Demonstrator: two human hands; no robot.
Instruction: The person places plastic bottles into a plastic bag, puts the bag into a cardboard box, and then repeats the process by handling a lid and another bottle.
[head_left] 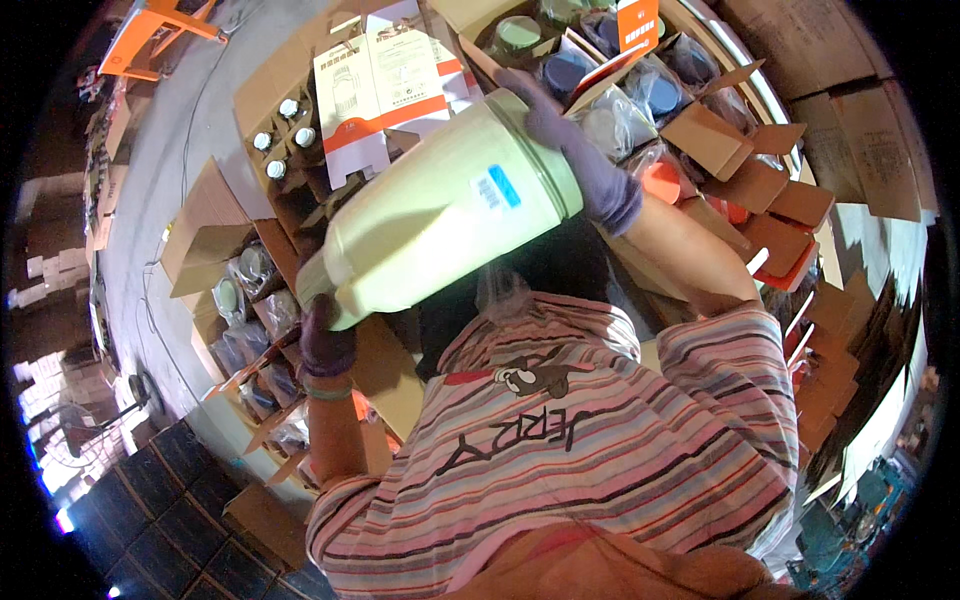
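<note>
A large pale green plastic container [420,215] with a blue-and-white sticker lies tilted across in front of my chest, its lower end to the left. My right hand [590,165], in a greyish purple glove, is wrapped round its wider, rimmed upper end. At the narrower lower-left end, my left hand [325,345], also gloved, grips the edge. Parts of the fingers on both hands are hidden behind the container. Beyond it, a printed white-and-orange flattened box [380,85] lies over an open carton.
At the right stands an open carton [700,150] of bagged containers with blue, green and red lids. White-capped bottles [290,108] stand in a divided carton at the far left. Another carton [205,235] holds bagged items, its flaps sticking out. An orange metal frame [150,35] stands farther off.
</note>
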